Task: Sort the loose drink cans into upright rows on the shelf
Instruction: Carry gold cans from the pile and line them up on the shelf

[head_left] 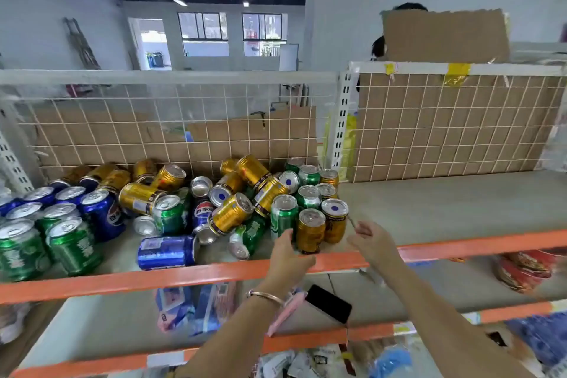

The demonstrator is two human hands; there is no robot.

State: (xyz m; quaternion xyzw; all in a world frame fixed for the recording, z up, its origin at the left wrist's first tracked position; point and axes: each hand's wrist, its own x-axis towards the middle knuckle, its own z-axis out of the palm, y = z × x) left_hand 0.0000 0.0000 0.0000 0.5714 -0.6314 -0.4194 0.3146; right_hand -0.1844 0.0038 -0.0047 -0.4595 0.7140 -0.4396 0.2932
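Two loose, empty hands (left, right) flank a gold can at the orange lip, open shelf rightward.

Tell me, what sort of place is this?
Probably a shop, or a mock-up of one. It has a tiered metal shelf with orange edges, a wire-mesh back panel, heaps of drink cans, and red packets on the level below.

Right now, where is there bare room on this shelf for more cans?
The shelf is bare right of the standing cans, between wire back and orange front edge. The tumbled pile in the middle is crowded.
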